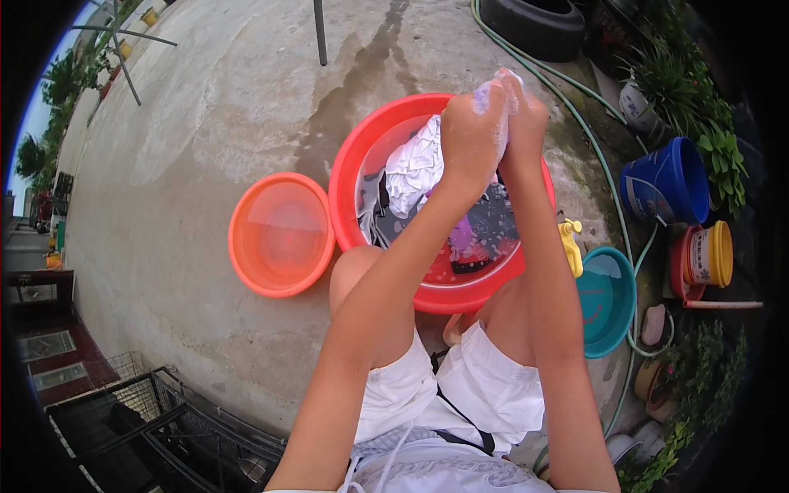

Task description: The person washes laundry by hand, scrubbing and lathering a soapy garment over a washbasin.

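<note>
Both my hands meet above the far right part of a large red plastic basin [345,203]. My left hand [471,132] and my right hand [524,120] are closed side by side, knuckles up, with white suds on the fingers. A bit of soapy lavender cloth [503,145] shows between them; my fingers hide most of it. In the basin's water lie a ruffled white garment [414,166], dark grey cloth [493,212] and a purple piece [460,235]. Suds float around them. The basin stands just beyond my knees.
Left of the basin stands an orange basin [280,234] of water. On the right are a yellow pump bottle [571,246], a teal basin [607,302], a green hose [601,154], a blue bucket [659,179] and a yellow bucket [718,252]. A black tyre-like tub [533,31] sits beyond.
</note>
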A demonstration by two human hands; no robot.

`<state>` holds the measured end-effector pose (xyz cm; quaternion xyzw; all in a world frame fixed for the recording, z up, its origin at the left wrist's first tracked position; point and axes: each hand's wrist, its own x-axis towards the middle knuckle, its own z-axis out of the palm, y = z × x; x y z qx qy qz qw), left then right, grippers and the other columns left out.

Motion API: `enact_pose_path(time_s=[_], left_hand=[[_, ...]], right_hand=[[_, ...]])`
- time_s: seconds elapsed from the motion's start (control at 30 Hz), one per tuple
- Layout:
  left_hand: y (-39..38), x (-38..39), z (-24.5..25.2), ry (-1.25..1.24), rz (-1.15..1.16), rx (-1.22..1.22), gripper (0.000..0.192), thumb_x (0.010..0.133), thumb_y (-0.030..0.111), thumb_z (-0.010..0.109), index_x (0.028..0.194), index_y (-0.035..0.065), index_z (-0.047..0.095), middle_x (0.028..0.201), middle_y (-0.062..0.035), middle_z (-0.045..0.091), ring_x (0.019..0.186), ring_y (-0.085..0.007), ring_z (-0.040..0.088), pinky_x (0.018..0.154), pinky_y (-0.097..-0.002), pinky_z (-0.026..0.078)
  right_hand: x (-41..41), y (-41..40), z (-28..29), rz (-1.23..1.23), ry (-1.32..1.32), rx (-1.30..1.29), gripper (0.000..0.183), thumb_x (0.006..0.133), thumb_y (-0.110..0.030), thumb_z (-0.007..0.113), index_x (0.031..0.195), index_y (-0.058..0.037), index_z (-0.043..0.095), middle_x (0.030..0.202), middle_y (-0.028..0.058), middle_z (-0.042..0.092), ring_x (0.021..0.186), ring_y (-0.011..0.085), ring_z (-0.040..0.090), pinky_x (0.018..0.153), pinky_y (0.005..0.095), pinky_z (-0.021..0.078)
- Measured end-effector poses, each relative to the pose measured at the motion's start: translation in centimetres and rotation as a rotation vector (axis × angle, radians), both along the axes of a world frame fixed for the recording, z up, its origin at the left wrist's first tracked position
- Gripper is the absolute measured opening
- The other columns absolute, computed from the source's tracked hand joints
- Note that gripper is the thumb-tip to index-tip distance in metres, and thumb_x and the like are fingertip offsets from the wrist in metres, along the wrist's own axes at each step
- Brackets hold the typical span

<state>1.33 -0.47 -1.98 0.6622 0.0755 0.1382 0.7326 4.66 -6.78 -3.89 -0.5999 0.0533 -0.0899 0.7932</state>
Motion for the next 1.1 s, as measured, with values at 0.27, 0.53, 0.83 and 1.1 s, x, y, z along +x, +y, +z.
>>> enact_pose_path(time_s=[0.27, 0.53, 0.83, 1.1], left_hand=[[2.5, 1.4, 0.0, 0.014, 0.070, -0.254, 0.038, 0.080, 0.025, 0.048, 0.061, -0.0078, 0.049, 0.051, -0.0051, 0.047, 0.049, -0.0105, 0.043, 0.046, -0.0304, 0.036], [0.7, 0.3, 0.4, 0.050, 0.052, -0.074, 0.030, 0.080, 0.026, 0.051, 0.065, -0.0001, 0.052, 0.058, 0.0003, 0.048, 0.049, -0.0077, 0.042, 0.045, -0.0245, 0.032], [1.6, 1.1, -0.1, -0.012, 0.047, -0.173, 0.035, 0.080, 0.022, 0.048, 0.060, -0.0066, 0.049, 0.051, -0.0023, 0.046, 0.049, -0.0084, 0.040, 0.045, -0.0294, 0.035], [1.9, 1.4, 0.1, 0.041, 0.067, -0.286, 0.038, 0.080, 0.024, 0.048, 0.060, -0.0078, 0.048, 0.050, -0.0062, 0.048, 0.047, -0.0112, 0.043, 0.046, -0.0311, 0.037]], right_hand=[[-3.3, 2.1, 1.7, 0.042, -0.217, -0.290, 0.036, 0.081, -0.021, 0.055, 0.059, 0.0064, 0.050, 0.050, 0.0014, 0.047, 0.051, 0.0054, 0.041, 0.044, 0.0263, 0.0341], [-0.1, 0.7, 0.3, -0.028, -0.166, -0.219, 0.033, 0.080, -0.021, 0.056, 0.062, 0.0074, 0.052, 0.051, 0.0025, 0.048, 0.050, 0.0067, 0.041, 0.044, 0.0269, 0.0342], [-2.0, 1.4, 1.7, -0.030, -0.227, -0.309, 0.035, 0.080, -0.021, 0.056, 0.059, 0.0057, 0.051, 0.049, 0.0016, 0.047, 0.049, 0.0058, 0.041, 0.043, 0.0261, 0.0333], [-2.1, 1.6, 0.9, 0.035, -0.252, -0.306, 0.035, 0.081, -0.021, 0.055, 0.060, 0.0068, 0.051, 0.049, 0.0025, 0.047, 0.048, 0.0059, 0.041, 0.043, 0.0269, 0.0333]])
